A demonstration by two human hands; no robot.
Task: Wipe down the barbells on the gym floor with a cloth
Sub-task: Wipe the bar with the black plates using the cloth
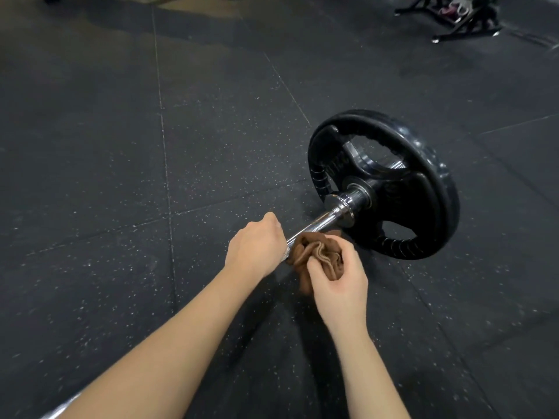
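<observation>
A chrome barbell (pixel 317 223) lies on the speckled black rubber floor, running from bottom left to a black weight plate (pixel 393 189) at centre right. My left hand (pixel 257 249) grips the bar from above, a short way before the collar. Just right of it, my right hand (pixel 335 285) holds a bunched brown cloth (pixel 314 252) against the bar. Most of the bar's length is hidden under my left forearm; a short stretch shows at the bottom left.
A black equipment stand (pixel 453 16) with metal legs stands at the far right. Seams (pixel 165 146) run between the floor mats. More dark gear sits at the top left edge.
</observation>
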